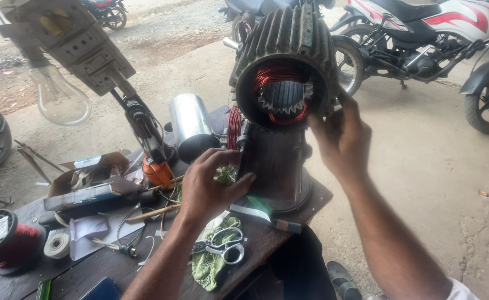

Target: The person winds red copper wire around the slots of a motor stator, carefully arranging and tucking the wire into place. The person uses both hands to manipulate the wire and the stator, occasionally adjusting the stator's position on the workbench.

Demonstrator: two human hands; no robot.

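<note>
A finned, dark green motor stator housing point(294, 33) stands tilted on a dark stand point(280, 166), its open end facing me. Red copper windings point(280, 75) and pale insulation paper show inside the bore. My right hand point(341, 136) rests on the housing's lower right rim. My left hand point(208, 186) presses against the left side of the stand, fingers curled by a bit of green cloth point(225, 173). Loops of red wire point(234, 128) hang at the housing's left.
A wooden workbench point(255, 244) carries scissors point(225, 247), a green rag point(208, 266), a shiny metal cylinder point(189, 119), an open cardboard box point(89, 178), a spool of red wire point(6, 241) and a tape roll point(57, 244). A bulb point(61, 100) hangs at left. Motorcycles point(422, 33) stand behind.
</note>
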